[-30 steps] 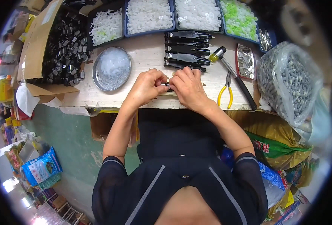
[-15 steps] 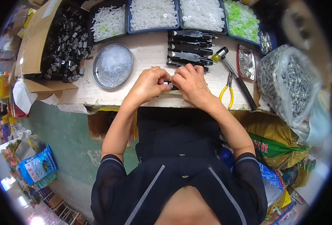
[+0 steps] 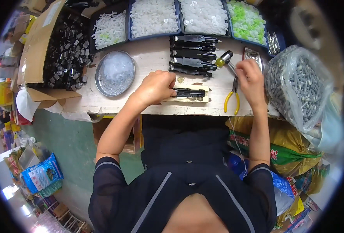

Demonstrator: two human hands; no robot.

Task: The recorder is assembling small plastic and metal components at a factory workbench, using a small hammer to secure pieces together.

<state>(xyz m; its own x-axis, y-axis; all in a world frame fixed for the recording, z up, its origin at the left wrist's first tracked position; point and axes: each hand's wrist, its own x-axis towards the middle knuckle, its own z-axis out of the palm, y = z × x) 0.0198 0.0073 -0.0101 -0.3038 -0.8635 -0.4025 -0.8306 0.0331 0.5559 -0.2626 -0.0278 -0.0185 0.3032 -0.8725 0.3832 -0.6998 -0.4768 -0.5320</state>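
Observation:
My left hand is closed at the left end of a long black part, its thumb against it. That part lies in a pale, block-like holder near the table's front edge; my fingers hide its left end. Further right, my right hand has its fingers curled in toward the thumb, over the shaft of a hammer and the lower end of a small tray of shiny metal pieces. Anything between those fingertips cannot be made out. Yellow-handled pliers lie just left of the right wrist.
Several similar black parts are stacked behind the holder. Trays of white pieces and green-white pieces line the back. A round metal dish and a carton of dark pieces stand left; a bag of grey pieces stands right.
My right hand has left the black part and moved right, over the hammer shaft. The part and its holder are now uncovered. My left hand has stayed at the part's left end.

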